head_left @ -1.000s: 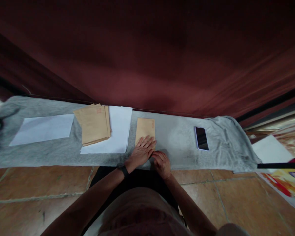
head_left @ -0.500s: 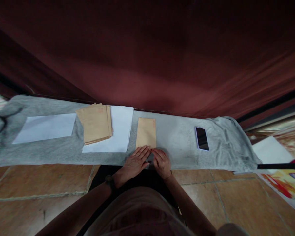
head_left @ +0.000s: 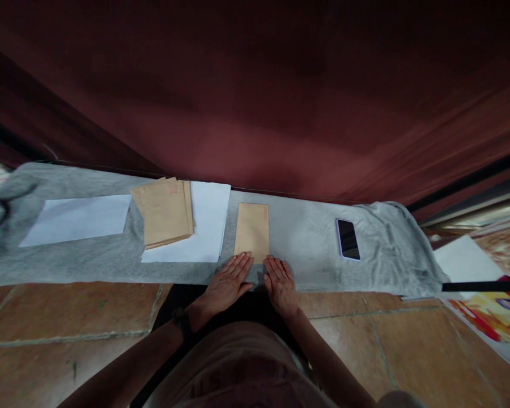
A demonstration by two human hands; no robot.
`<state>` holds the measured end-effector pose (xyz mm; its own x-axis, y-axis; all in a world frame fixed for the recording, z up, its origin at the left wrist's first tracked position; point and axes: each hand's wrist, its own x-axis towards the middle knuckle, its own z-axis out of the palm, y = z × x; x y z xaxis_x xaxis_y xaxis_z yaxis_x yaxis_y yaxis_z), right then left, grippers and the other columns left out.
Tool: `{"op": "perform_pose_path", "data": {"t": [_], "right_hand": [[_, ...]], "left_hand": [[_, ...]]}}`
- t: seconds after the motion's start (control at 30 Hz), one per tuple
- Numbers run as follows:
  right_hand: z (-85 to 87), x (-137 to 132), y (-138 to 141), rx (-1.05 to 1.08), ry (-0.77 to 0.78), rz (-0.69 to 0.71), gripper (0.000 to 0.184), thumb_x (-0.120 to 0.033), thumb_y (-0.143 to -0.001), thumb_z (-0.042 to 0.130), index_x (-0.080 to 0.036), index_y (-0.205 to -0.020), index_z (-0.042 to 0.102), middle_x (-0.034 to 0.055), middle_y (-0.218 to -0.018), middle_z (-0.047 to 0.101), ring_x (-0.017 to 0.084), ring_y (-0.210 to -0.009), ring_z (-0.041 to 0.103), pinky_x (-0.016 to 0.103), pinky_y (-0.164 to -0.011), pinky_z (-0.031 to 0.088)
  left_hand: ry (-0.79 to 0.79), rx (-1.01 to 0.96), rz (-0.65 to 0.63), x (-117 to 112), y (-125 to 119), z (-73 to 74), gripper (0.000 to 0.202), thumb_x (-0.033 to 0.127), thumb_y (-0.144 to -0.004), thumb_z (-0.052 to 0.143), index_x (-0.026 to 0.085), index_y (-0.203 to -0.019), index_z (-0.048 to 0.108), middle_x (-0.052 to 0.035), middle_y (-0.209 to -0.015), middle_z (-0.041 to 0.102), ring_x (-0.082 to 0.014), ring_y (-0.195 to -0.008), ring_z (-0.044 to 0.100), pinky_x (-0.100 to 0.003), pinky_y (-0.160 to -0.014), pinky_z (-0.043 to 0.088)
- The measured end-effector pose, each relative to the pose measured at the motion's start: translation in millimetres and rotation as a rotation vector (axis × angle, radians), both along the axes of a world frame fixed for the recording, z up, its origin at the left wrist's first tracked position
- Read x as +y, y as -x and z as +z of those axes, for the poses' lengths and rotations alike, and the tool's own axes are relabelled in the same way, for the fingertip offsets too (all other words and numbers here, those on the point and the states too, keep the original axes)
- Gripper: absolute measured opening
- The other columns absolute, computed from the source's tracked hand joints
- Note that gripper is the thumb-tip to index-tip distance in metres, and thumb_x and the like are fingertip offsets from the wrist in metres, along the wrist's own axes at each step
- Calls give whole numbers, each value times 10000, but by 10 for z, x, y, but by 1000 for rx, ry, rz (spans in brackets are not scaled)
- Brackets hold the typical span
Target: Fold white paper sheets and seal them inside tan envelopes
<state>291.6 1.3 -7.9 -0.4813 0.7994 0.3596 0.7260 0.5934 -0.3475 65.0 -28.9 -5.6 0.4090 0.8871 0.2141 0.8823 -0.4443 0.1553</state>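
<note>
A brown paper envelope (head_left: 252, 229) with small red print at its upper right lies flat on the grey cloth (head_left: 306, 238) in front of me. My left hand (head_left: 229, 279) rests palm down, fingers stretched out, with its fingertips on the envelope's lower left corner. Flat beside the lower right corner is my right hand (head_left: 281, 283), fingers extended and the tips at or just touching the edge. Neither hand grips anything. To the left, several brown envelopes (head_left: 165, 212) are fanned in a stack over white paper sheets (head_left: 210, 221).
Another white sheet (head_left: 79, 218) lies at the far left of the cloth. A phone (head_left: 348, 239) with a pale purple case lies to the right. Behind the cloth rises a dark red surface (head_left: 255, 147). Tiled floor (head_left: 348, 340) and a colourful printed sheet (head_left: 501, 317) show below.
My hands have moved apart at the envelope's lower edge. The right hand's bent fingers have straightened and shifted slightly right; the left hand slid slightly left. The envelope stays in place.
</note>
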Motion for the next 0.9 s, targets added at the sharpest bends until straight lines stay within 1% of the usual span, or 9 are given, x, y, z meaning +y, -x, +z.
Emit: {"op": "perform_pose_path", "data": {"t": [0.1, 0.17, 0.23, 0.37, 0.47, 0.57, 0.67, 0.77, 0.9], "right_hand": [[34, 6, -12, 3, 12, -13, 457, -230, -1068, 421, -164, -1511, 510, 130, -1480, 601, 259, -1411, 533, 512, -1232, 361], [55, 7, 39, 9, 27, -45, 440, -244, -1071, 416, -150, -1481, 545, 130, -1471, 610, 272, -1422, 519, 532, -1238, 347], [70, 8, 134, 19, 44, -53, 438, -256, -1075, 404, -139, -1469, 555, 132, -1477, 603, 272, -1434, 504, 528, -1235, 354], [61, 28, 341, -1, 77, 67, 465, -292, -1077, 410, -144, -1506, 510, 122, -1523, 560, 238, -1450, 486, 472, -1237, 367], [23, 101, 403, -33, 64, 85, 481, -311, -1070, 437, -152, -1521, 494, 122, -1545, 534, 241, -1464, 469, 468, -1240, 363], [-12, 261, 402, -58, 42, 78, 491, -322, -1072, 436, -177, -1539, 474, 120, -1571, 499, 245, -1473, 458, 472, -1235, 365], [-22, 489, 422, -85, 39, 62, 497, -310, -1078, 413, -179, -1557, 444, 115, -1593, 470, 245, -1487, 434, 479, -1244, 339], [-21, 735, 495, -103, 41, 23, 500, -299, -1075, 412, -171, -1558, 436, 118, -1605, 456, 249, -1504, 404, 489, -1251, 307], [-37, 1019, 621, -106, 47, -55, 517, -314, -1059, 439, -149, -1549, 445, 146, -1632, 404, 278, -1510, 385, 502, -1246, 283]], "left_hand": [[-16, 4, 10, -37, 48, -9, 711, 481, -1039, 435, 146, -1634, 235, -140, -1659, 349, -248, -1554, 296, -427, -1269, 285], [-18, 11, 13, -50, 64, -16, 717, 478, -1035, 450, 125, -1626, 251, -154, -1661, 340, -256, -1558, 286, -430, -1270, 283], [-19, 11, 14, -54, 68, -24, 716, 480, -1027, 469, 127, -1619, 275, -160, -1661, 336, -263, -1558, 285, -438, -1270, 284], [-5, 13, 10, -49, 66, -36, 691, 469, -1022, 481, 164, -1615, 302, -150, -1665, 328, -267, -1554, 293, -450, -1260, 309], [-2, 20, 6, -50, 70, -36, 686, 475, -1021, 482, 159, -1608, 321, -154, -1664, 328, -268, -1552, 298, -451, -1258, 317], [-14, 34, 7, -55, 70, -33, 687, 500, -1013, 495, 148, -1589, 365, -169, -1656, 339, -287, -1551, 299, -463, -1256, 318], [-17, 60, 12, -57, 64, -29, 707, 525, -1007, 506, 142, -1586, 372, -176, -1655, 341, -295, -1548, 307, -459, -1255, 314], [-22, 65, 21, -56, 59, -30, 712, 536, -1006, 506, 165, -1595, 357, -161, -1661, 342, -285, -1548, 312, -452, -1260, 300], [-21, 53, 29, -58, 59, -41, 706, 538, -1006, 505, 192, -1601, 350, -148, -1665, 338, -278, -1547, 315, -446, -1258, 298]]}}
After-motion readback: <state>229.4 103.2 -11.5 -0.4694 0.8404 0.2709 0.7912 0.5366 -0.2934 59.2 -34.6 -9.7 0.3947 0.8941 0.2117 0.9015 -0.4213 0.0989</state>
